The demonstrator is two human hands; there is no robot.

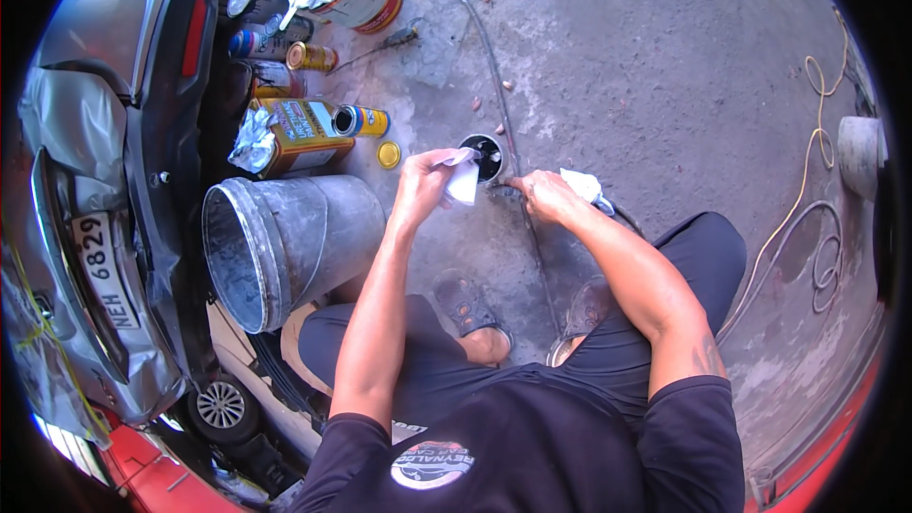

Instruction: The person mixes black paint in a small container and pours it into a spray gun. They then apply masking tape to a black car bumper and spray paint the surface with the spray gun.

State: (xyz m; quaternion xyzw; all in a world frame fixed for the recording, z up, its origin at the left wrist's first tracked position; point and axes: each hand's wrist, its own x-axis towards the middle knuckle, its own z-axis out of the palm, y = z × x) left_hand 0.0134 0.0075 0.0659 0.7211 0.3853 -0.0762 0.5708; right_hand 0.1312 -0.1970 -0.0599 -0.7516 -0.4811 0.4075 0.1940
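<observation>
My left hand (424, 186) pinches a folded white sheet of paper or cloth (464, 180), which hangs at the left rim of a small round can (487, 159). Inside the can is something dark and glossy, with a lighter part near its middle that I cannot make out. On the can's lower right side is my right hand (548, 196), its fingers curled and one stretched to the can's edge. Whether those fingers hold anything is hidden. A crumpled white cloth or paper (587, 188) lies just beyond the right hand, beside a dark hose (496, 85).
Left of my hands stand a yellow lid (389, 154), an open yellow can (366, 121) and a rectangular tin (309, 138). A tipped grey bucket (328, 237) lies nearer, beside a car bumper (157, 180). Several paint cans are farther back. A yellow cord (807, 152) runs along the right.
</observation>
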